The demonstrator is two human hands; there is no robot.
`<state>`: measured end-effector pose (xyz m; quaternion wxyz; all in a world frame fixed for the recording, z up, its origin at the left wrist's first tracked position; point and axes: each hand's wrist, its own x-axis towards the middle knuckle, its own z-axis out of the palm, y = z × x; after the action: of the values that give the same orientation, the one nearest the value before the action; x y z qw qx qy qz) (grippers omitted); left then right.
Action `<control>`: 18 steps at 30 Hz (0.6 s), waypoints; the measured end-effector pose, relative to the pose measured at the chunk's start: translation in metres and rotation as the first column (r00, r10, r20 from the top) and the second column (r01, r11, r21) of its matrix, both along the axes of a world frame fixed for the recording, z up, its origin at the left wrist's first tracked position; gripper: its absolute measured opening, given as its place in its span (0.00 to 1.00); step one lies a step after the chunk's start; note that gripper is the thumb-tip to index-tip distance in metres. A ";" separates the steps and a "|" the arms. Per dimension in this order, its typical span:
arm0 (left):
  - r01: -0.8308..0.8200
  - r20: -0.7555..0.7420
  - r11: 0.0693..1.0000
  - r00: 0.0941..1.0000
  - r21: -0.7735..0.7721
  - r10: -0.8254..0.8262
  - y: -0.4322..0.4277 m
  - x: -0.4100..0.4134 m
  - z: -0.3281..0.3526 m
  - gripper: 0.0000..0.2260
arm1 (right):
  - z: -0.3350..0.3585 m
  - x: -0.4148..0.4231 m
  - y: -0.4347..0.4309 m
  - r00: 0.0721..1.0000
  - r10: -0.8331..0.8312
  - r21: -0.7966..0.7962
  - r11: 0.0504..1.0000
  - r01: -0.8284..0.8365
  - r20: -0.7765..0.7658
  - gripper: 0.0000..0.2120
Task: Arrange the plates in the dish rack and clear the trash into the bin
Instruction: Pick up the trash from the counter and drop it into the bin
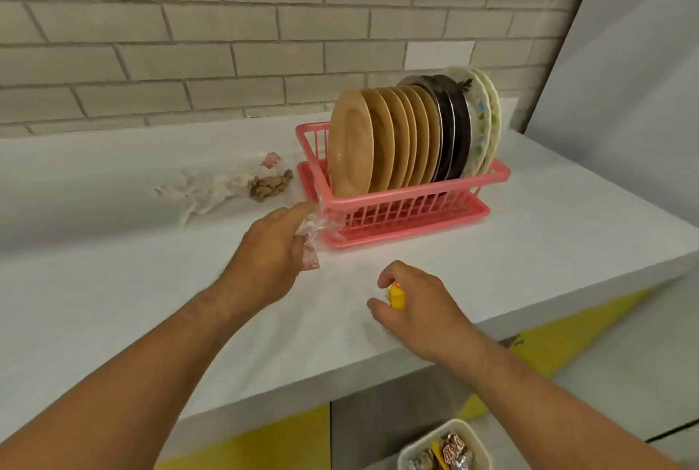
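Observation:
A pink dish rack [416,201] stands on the white counter and holds several upright plates: tan plates [351,144] in front, dark plates [454,117] behind them, floral white plates [484,114] at the back. My left hand [268,257] grips a clear plastic wrapper [314,235] right beside the rack's front left corner. Nearer the counter's front edge, my right hand [412,303] holds a small yellow wrapper [396,295]. Crumpled white tissue [204,193], a brown scrap [268,186] and a pink-printed wrapper [270,160] lie left of the rack.
A white bin [465,431] with several wrappers inside sits on the floor below the counter, at the bottom right. A brick wall backs the white counter [567,227], and a grey wall closes the right side.

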<state>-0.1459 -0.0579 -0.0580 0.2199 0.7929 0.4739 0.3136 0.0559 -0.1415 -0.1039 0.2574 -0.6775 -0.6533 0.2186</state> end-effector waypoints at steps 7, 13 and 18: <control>0.120 -0.002 0.990 0.993 -0.080 -0.120 -0.041 0.041 -0.004 0.21 | 0.002 0.022 -0.034 0.993 -0.022 -0.121 0.993 0.008 -0.118 0.09; 0.239 0.024 0.963 0.971 -0.121 -0.238 -0.036 0.043 -0.020 0.11 | 0.002 0.024 -0.045 0.984 -0.060 -0.213 0.977 0.022 -0.170 0.12; 0.260 0.165 0.951 0.958 -0.165 -0.233 -0.053 0.042 -0.027 0.12 | -0.007 0.026 -0.064 0.982 -0.102 -0.259 0.964 0.059 -0.157 0.17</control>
<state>-0.1041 -0.1108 -0.0850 0.3635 0.7976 0.3809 0.2942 0.0818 -0.2050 -0.1107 0.2321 -0.7098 -0.5679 0.3461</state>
